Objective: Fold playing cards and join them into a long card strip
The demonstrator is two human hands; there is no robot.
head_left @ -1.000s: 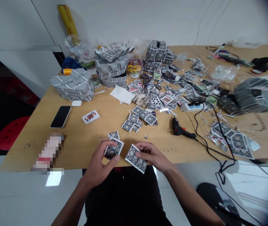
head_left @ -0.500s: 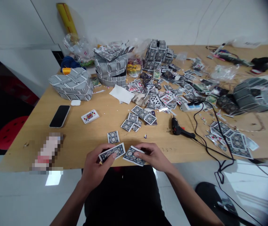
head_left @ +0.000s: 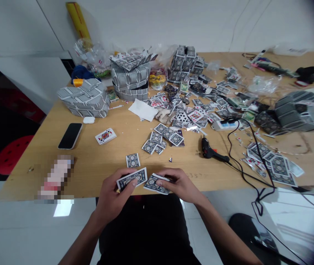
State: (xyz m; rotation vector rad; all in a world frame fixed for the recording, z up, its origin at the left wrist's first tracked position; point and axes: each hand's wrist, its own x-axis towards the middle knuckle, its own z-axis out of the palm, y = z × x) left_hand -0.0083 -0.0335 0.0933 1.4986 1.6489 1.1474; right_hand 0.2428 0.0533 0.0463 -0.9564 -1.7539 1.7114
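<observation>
My left hand [head_left: 118, 189] grips a dark-backed playing card [head_left: 126, 180] between thumb and fingers, back side up. Close to its right, my right hand [head_left: 177, 184] pinches another card with the same back pattern [head_left: 152, 182], tilted the other way. Only a small gap parts the two. Just beyond the left hand a folded card piece [head_left: 133, 160] lies on the table. Farther off is a loose cluster of card pieces [head_left: 157, 141]. A stack with a face card on top [head_left: 106, 136] lies to the left.
A black glue gun [head_left: 210, 151] with its cable lies right of my hands, near a power strip [head_left: 225, 125]. A phone [head_left: 70, 136] is at the left. Woven card boxes [head_left: 83, 97] and scattered cards [head_left: 197, 116] occupy the table's back.
The card in my left hand has shifted very slightly to the right, nearer the right-hand card. Both hands keep their hold.
</observation>
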